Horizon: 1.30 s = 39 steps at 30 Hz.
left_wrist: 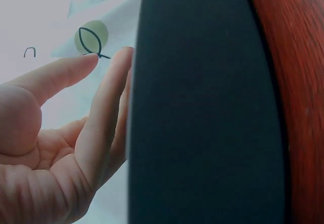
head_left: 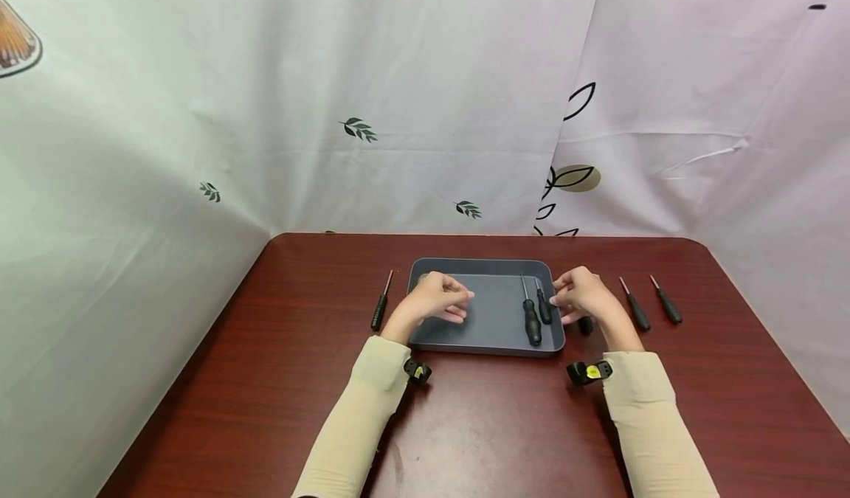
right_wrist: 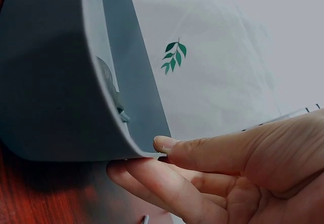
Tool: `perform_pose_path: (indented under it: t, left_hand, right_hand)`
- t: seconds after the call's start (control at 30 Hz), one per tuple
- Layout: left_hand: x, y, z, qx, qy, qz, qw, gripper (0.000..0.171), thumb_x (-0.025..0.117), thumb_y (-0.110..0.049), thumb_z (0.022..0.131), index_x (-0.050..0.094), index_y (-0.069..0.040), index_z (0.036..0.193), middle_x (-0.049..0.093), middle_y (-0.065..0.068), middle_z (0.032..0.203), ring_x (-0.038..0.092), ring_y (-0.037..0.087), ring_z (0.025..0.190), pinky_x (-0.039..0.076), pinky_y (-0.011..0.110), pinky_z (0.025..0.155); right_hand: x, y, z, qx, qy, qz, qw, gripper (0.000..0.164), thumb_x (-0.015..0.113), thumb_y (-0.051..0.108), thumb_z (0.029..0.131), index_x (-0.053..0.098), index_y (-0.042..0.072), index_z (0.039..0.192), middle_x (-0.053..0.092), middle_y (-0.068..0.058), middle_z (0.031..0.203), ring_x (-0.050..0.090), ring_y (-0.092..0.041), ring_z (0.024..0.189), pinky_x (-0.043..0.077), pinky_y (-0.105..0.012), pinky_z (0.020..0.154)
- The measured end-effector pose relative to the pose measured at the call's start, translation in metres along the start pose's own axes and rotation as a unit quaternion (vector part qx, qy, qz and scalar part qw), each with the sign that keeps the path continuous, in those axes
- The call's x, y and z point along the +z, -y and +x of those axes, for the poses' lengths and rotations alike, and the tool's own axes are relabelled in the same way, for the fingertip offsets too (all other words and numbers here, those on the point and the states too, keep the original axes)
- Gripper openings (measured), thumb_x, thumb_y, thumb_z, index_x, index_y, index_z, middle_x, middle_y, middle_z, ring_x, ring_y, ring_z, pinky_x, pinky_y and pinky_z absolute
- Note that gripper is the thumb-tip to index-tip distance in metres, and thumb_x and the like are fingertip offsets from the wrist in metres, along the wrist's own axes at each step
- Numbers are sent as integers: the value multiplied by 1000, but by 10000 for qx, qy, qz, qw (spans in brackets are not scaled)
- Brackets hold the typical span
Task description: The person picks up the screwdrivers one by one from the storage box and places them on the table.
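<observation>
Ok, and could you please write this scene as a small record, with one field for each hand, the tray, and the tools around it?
Left hand: over the tray's left part, holding no tool
Right hand: at the tray's right rim, thumb and fingers on either side
Tray: grey, on the table
In tray: larger screwdriver, smaller screwdriver, both toward the right
Left of tray: lone screwdriver
Right of tray: inner screwdriver, outer screwdriver, and a black handle partly hidden by the right hand
Left hand's fingers: not closed on anything

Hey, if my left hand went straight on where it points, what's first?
Probably the larger black-handled screwdriver in the gray tray, though your left hand might pass above it; height is unclear.
</observation>
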<state>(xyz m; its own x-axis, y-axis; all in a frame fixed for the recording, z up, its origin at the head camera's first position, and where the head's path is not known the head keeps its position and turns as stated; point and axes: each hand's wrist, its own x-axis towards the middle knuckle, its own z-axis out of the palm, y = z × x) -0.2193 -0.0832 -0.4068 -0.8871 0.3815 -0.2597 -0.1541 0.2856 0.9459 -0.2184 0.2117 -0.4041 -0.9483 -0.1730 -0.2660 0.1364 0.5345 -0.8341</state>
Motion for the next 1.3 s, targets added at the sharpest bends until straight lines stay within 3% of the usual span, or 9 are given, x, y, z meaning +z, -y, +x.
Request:
perform_pose_path:
  t: [0.37, 0.83, 1.3]
  left_hand:
    - [18, -1, 10, -38, 100, -85, 9999, 28, 67, -10, 97, 66, 10, 116, 67, 29, 110, 72, 36, 87, 62, 37, 72]
    - [47, 1, 26, -222, -183, -529, 9982, 23, 70, -7, 94, 67, 9, 111, 69, 25, 103, 72, 23, 68, 62, 33, 65]
    - [75, 1, 35, -215, -327, -477, 9981, 16, 71, -5, 93, 70, 8, 103, 72, 20, 93, 71, 21, 62, 62, 31, 61]
  right_hand:
    - [0, 0, -1, -10, 48, 70, 10000, 44, 64, -12, 90, 46, -27, 127, 65, -29, 96, 68, -25, 70, 62, -39, 57]
    - [-1, 0, 0, -34, 89, 118, 9999, 44, 63, -12, 91, 45, -27, 128, 64, -28, 97, 69, -29, 73, 62, -39, 58]
    - [0, 2, 0, 40, 44, 108, 9999, 44, 63, -11, 91, 45, -26, 128, 64, -27, 97, 69, -29, 74, 62, -38, 58]
